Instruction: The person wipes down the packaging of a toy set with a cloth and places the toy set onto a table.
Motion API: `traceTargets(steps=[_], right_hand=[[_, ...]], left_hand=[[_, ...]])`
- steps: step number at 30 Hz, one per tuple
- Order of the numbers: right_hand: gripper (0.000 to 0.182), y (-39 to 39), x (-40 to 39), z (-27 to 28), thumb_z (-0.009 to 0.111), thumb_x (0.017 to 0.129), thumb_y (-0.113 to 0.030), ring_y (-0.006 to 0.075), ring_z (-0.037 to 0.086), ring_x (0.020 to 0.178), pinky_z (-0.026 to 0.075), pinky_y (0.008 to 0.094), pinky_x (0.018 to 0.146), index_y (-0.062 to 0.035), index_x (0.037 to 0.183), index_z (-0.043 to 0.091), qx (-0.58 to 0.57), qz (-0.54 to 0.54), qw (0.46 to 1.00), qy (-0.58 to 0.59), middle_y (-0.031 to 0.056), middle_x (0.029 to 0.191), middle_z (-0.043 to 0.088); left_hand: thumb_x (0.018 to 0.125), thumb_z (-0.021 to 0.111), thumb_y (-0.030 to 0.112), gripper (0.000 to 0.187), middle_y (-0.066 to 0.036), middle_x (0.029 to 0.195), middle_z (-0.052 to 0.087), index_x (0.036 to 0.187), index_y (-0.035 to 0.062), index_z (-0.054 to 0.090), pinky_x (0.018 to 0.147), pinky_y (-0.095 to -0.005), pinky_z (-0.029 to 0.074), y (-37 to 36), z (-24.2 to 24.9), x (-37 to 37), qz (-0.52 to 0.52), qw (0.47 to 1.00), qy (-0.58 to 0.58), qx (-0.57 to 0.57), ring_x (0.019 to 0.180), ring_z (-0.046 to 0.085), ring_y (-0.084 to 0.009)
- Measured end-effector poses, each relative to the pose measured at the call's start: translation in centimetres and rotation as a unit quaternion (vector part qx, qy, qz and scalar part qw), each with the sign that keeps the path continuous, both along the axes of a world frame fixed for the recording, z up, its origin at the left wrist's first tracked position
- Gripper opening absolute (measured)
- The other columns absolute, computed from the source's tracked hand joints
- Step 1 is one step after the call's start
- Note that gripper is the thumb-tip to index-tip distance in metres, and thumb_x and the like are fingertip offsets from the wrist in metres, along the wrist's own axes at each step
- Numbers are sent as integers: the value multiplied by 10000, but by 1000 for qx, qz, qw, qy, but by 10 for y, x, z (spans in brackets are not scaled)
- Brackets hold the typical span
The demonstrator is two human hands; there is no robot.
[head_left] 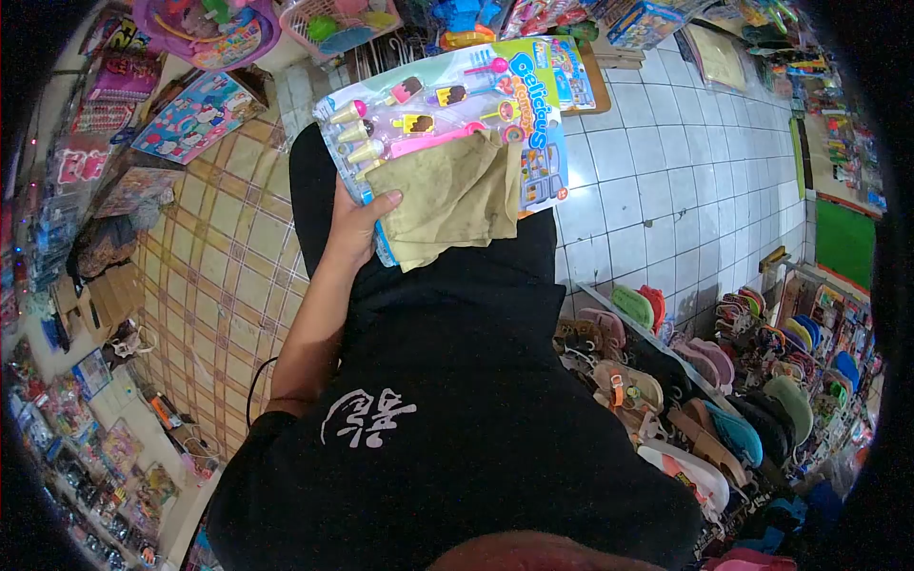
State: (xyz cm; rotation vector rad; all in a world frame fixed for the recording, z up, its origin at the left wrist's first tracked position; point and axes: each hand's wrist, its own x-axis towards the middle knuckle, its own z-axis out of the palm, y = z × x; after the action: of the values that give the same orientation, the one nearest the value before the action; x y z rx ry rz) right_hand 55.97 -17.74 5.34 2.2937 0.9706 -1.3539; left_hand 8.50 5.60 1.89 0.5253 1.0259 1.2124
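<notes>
My left hand (357, 226) is closed on the lower left edge of a toy ice-cream blister pack (447, 100), with the thumb on the front. The pack is tilted above my dark-clothed lap. Its card is printed "Delicious", and toy cones and ice-cream bars show under the clear plastic. A stained khaki cloth (443, 200) lies across the lower part of the pack, its near edge hanging over my lap. The cloth's left corner is by my thumb. My right hand does not show.
Several sandals (733, 433) stand on racks at right. Packaged toys (105, 457) line the left side. A pink basket (338, 27) and a purple basket (214, 38) are ahead. A boxed set (200, 116) leans at the upper left, beside the tiled floor (228, 305).
</notes>
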Motion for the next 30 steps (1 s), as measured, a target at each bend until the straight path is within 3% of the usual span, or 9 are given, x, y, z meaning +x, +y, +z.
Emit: traceTargets(steps=[13, 15, 17, 19, 21, 22, 23, 25, 30], right_hand=[[188, 2, -36, -47, 658, 904, -219, 291, 688, 693, 554, 376, 700, -45, 937, 721, -16, 96, 995, 36, 174, 739, 681], [182, -3, -43, -68, 662, 903, -216, 288, 687, 688, 555, 373, 698, -47, 937, 722, -34, 168, 985, 35, 172, 733, 680], [177, -4, -54, -95, 666, 902, -213, 285, 686, 682, 555, 370, 697, -48, 937, 722, -8, 415, 910, 2, 170, 728, 678], [172, 46, -88, -57, 670, 901, -210, 282, 685, 676, 555, 367, 695, -49, 937, 723, 147, 488, 859, -44, 168, 722, 677], [190, 146, -165, 76, 695, 895, -146, 338, 682, 723, 562, 408, 714, -45, 1055, 711, 372, 238, 890, 112, 172, 799, 687], [313, 164, -192, 104, 728, 863, -186, 395, 672, 967, 549, 435, 839, -102, 1160, 681, 422, 172, 864, 215, 186, 1033, 696], [435, 176, -207, 99, 781, 815, -251, 375, 609, 1156, 502, 471, 955, -154, 1224, 667, 555, 308, 747, 197, 139, 1257, 644], [587, 198, -245, 99, 825, 766, -348, 377, 450, 1368, 396, 622, 1035, -250, 1312, 631, 607, 435, 652, 132, 76, 1455, 521], [740, 230, -253, 37, 848, 697, -442, 415, 307, 1456, 297, 752, 996, -367, 1383, 579, 613, 378, 692, 44, -3, 1546, 434]], left_hand=[[772, 770, -9, 804, -127, 1354, 528, 1444, 64, 334, 1063, -415, 466, -1, 3, 1, 3, 1000, 10, 8, 1249, 554, -251], [777, 767, -13, 789, -127, 1347, 534, 1437, 64, 342, 1054, -413, 476, 0, 7, 3, 5, 1000, 4, 10, 1240, 561, -250], [787, 760, -19, 769, -128, 1343, 539, 1432, 64, 349, 1039, -411, 489, -2, 9, 5, 3, 1000, 0, -15, 1228, 572, -249], [795, 755, -23, 753, -127, 1332, 549, 1427, 62, 355, 1026, -409, 501, 3, 14, 7, 3, 1000, 1, -19, 1213, 583, -248], [802, 754, -25, 740, -125, 1316, 562, 1422, 60, 360, 1013, -407, 511, 1, 18, 13, 12, 1000, 2, -15, 1196, 596, -246], [803, 758, -22, 738, -124, 1317, 566, 1421, 59, 362, 1013, -407, 511, 1, 20, 14, 7, 1000, 4, -19, 1195, 597, -244], [805, 761, -19, 736, -123, 1318, 569, 1419, 59, 364, 1013, -407, 511, 3, 22, 15, 3, 1000, 6, -23, 1195, 599, -243], [812, 770, -7, 735, -123, 1319, 576, 1421, 59, 364, 1015, -405, 510, 1, 27, 12, -14, 1000, 4, -6, 1195, 601, -240], [877, 769, 65, 709, -118, 1357, 569, 1449, 57, 350, 1019, -387, 502, -5, 18, 9, 2, 999, -4, 41, 1218, 591, -224]])
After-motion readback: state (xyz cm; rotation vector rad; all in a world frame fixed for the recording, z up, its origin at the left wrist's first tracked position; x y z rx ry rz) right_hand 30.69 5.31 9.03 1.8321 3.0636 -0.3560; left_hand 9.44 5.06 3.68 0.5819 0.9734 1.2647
